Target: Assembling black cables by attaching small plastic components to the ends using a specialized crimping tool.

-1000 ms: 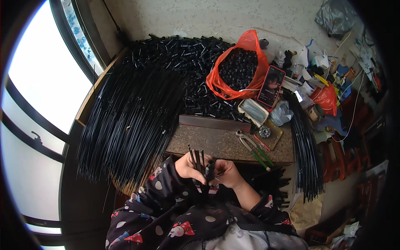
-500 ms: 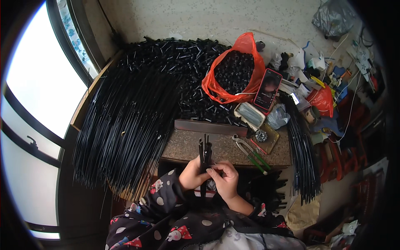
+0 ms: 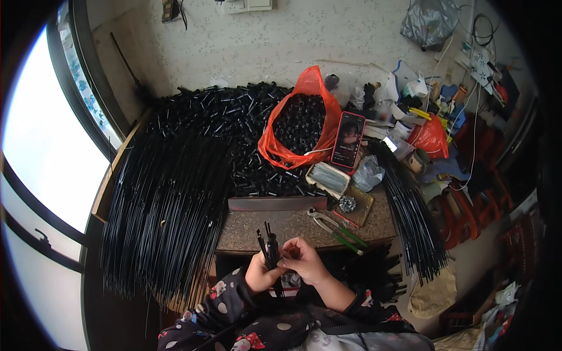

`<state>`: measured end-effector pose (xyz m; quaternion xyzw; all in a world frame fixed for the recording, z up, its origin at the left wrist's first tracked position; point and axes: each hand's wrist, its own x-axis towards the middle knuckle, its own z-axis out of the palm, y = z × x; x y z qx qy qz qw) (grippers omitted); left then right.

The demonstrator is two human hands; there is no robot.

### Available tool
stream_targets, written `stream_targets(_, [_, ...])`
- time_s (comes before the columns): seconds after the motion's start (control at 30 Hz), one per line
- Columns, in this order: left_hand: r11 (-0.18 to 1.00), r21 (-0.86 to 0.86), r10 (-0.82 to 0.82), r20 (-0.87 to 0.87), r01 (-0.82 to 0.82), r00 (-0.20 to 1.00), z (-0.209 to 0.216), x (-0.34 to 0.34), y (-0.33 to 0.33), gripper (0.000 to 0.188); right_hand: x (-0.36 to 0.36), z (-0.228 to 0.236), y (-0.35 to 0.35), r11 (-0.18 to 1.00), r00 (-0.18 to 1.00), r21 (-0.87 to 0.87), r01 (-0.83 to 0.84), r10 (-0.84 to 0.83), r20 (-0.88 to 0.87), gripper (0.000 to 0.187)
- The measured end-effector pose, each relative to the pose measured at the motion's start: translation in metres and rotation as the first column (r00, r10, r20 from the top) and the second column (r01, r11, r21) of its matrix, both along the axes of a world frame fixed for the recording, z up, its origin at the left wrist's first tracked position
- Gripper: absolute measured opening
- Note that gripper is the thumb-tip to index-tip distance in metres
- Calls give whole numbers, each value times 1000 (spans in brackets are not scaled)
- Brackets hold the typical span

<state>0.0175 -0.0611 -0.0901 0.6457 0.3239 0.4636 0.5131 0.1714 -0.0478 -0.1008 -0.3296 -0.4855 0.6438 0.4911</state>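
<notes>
Our left hand (image 3: 259,277) clamps slim black rods (image 3: 271,250), long axis toward the desk (image 3: 252,227); our right hand (image 3: 307,267), fingertips together, sits just to their right.

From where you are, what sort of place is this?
Probably a home workshop: a heap of short black tubes, a thick spread of long thin black rods, and green-handled metal pincers on a speckled brown worktop.

The left hand (image 3: 258,276) hides part of the black sticks (image 3: 271,248). What is between the right hand's (image 3: 307,266) fingers is too small to tell. The top edge cuts off the white box (image 3: 259,4), and the bottom edge cuts off the coat (image 3: 270,336). The words on the phone (image 3: 348,140) are too small.
</notes>
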Motion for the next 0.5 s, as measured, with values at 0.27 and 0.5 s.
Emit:
stream_targets(0.27, [979,-52,202,194,-195,960,10,6,-4,20,-4,57,0,679,823,728,93,-464,328,25])
stream_targets(0.5, [979,110,164,74,-171,984,102,-8,-5,8,6,112,-34,306,751,952,-3,-628,204,24])
